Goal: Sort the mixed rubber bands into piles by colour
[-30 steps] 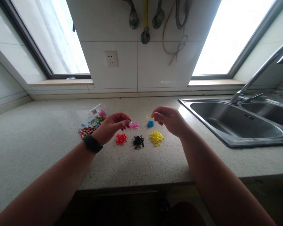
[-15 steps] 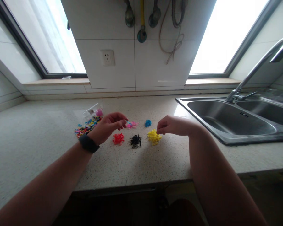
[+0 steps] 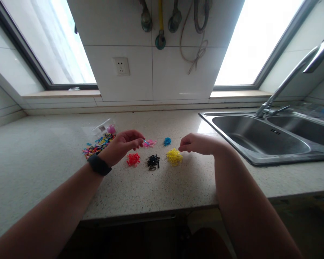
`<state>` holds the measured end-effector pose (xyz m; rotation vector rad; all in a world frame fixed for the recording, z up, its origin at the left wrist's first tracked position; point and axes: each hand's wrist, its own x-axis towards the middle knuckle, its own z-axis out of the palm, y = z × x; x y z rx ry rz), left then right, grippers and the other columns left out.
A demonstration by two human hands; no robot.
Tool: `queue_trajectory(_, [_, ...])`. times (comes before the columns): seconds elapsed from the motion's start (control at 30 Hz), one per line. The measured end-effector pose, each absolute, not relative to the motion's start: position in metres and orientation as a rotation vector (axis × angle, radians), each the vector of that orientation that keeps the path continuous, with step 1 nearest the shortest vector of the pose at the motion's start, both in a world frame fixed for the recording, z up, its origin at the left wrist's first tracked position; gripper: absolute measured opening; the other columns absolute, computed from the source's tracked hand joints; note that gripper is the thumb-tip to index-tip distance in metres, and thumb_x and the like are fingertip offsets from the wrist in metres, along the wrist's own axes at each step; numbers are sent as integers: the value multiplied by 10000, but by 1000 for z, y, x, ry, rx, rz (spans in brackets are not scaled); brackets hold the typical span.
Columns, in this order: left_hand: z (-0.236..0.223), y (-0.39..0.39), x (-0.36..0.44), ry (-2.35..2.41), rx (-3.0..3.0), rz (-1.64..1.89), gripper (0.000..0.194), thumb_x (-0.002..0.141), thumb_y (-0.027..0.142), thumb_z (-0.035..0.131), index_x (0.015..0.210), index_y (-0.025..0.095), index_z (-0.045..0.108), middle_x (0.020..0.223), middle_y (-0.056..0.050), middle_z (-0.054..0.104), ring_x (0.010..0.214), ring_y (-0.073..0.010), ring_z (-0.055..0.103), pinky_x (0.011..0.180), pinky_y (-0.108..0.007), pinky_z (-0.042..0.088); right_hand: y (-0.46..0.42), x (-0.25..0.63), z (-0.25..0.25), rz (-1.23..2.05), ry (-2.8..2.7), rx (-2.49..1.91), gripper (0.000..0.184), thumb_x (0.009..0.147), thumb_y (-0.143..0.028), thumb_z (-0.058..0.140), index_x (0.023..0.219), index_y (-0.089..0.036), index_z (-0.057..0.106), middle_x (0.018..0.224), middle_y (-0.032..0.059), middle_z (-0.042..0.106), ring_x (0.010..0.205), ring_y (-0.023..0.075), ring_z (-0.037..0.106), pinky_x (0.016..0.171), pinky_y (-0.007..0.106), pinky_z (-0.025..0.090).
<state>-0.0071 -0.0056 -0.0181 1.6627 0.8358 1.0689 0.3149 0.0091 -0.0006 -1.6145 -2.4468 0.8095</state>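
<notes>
My left hand [image 3: 126, 143] pinches a small blue rubber band [image 3: 146, 142] at its fingertips, just left of the pink pile [image 3: 151, 143]. My right hand [image 3: 194, 143] hangs above the right side of the yellow pile of rubber bands [image 3: 174, 157]. Its fingers are curled together, and what they hold, if anything, is hidden. Between the hands lie a small blue pile [image 3: 167, 141], a black pile [image 3: 153, 162] and a red pile [image 3: 133, 159]. Left of my left hand spreads a mixed heap of coloured rubber bands [image 3: 97, 145], partly covered by the wrist.
A clear plastic bag [image 3: 104, 126] with something pink lies behind the mixed heap. The speckled countertop [image 3: 54, 158] ends at a front edge near me. At the right is a steel sink [image 3: 259, 135] with a tall faucet [image 3: 288, 79]. A tiled wall with a socket [image 3: 121, 66] stands behind.
The whole view has shifted slightly to the left. My right hand sits slightly farther from the yellow pile; my left hand keeps its pinch on the blue rubber band.
</notes>
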Motion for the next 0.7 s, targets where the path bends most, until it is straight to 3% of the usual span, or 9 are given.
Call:
queue_trajectory(0.27, [-19,-5,-6,838,1668,1066,186,808,316,714,902,158,685,759,-19,647,651,-106,544,595,-227,448,14,320,-5,785,-2443,-1721,285,831,-453,621,790,-181,695,731,41,683,562,137,514,509,281,350])
queue_trajectory(0.7, [-15,-12,4,738,1603,1072,216,827,359,715,808,154,651,707,-2,642,603,-84,532,580,-213,436,23,312,-16,468,-2400,-1697,341,865,-485,556,741,-182,651,625,26,602,545,139,467,515,296,307])
